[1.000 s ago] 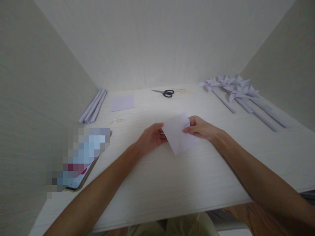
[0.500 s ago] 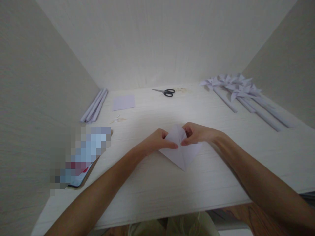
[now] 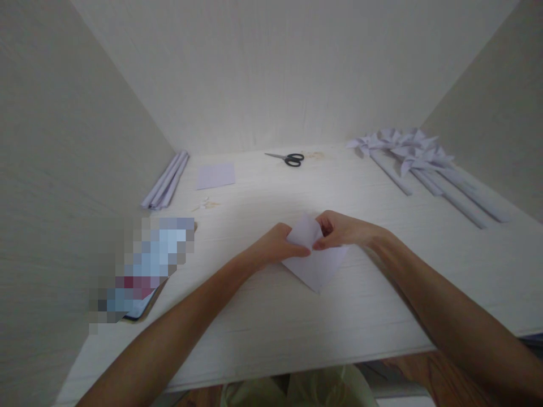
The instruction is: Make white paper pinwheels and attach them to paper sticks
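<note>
We hold one paper (image 3: 316,265) at the middle of the surface (image 3: 263,316), its near corner flat on the wood so the fold can be pressed. Our left hand (image 3: 275,247) and right hand (image 3: 339,230) meet above it, both pinching a raised flap. At 12 o'clock lies one pair of scissors (image 3: 288,159); at 11, one sheet (image 3: 215,175) and a bundle of rolls (image 3: 166,181); at 2, about four pinwheels (image 3: 407,150)
</note>
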`<state>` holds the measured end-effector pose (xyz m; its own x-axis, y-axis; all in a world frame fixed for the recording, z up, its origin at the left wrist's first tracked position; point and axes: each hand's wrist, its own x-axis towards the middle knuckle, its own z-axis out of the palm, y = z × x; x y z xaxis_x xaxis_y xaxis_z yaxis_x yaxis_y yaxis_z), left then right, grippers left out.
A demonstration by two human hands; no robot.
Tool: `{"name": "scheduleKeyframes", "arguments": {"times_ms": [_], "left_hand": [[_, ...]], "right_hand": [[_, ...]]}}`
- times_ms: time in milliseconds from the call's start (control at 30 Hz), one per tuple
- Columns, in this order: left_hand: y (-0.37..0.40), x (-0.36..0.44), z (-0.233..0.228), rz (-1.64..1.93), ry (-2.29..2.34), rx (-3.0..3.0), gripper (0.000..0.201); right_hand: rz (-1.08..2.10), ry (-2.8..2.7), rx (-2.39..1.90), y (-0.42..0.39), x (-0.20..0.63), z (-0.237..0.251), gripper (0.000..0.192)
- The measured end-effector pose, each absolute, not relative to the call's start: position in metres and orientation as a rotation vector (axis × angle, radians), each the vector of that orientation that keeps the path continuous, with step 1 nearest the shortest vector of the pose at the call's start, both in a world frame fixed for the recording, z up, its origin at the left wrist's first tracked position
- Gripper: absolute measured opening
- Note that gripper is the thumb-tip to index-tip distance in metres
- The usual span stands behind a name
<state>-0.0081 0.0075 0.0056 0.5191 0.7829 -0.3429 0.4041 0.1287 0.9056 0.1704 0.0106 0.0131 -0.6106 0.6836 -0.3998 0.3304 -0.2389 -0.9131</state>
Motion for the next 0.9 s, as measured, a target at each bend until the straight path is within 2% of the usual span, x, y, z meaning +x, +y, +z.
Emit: {"name": "scheduleKeyframes", "arguments": {"times_ms": [700,900], "left_hand": [[0.011,-0.01,-0.006,0.45,1.045,1.346,0.018],[0.015,-0.009,-0.009,0.746,1.045,0.973,0.02]], "right_hand": [[1.954,-1.639,-1.147,0.012,0.171,0.01,0.015],[1.624,-1.174,-0.93,0.017,0.171,0.004,0.032]]}}
